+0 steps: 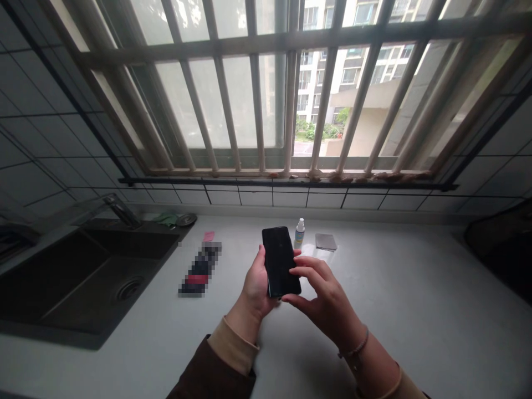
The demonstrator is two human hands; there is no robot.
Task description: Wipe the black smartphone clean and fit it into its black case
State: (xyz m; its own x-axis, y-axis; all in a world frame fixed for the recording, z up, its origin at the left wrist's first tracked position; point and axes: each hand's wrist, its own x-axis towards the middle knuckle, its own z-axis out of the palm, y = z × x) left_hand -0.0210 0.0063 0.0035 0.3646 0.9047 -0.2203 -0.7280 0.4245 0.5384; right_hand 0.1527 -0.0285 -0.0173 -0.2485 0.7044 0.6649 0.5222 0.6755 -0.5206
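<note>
Left hand (254, 285) is cradling the black phone (280, 260) above the desk (399, 299), screen up, thumb lying along its 9 o'clock edge. Right hand (326, 291) is curving half-spread at 4 o'clock, fingertips hovering at or touching the glass; cannot tell whether it is gripping. Judgement: bracing from below with the left palm and touching lightly with the right should be serving best. Outward: bottle (299, 235) is standing at 1, grey square (326, 241) lying at 2, pink piece (208, 236) at 10, sink (89, 291) at 9.
</note>
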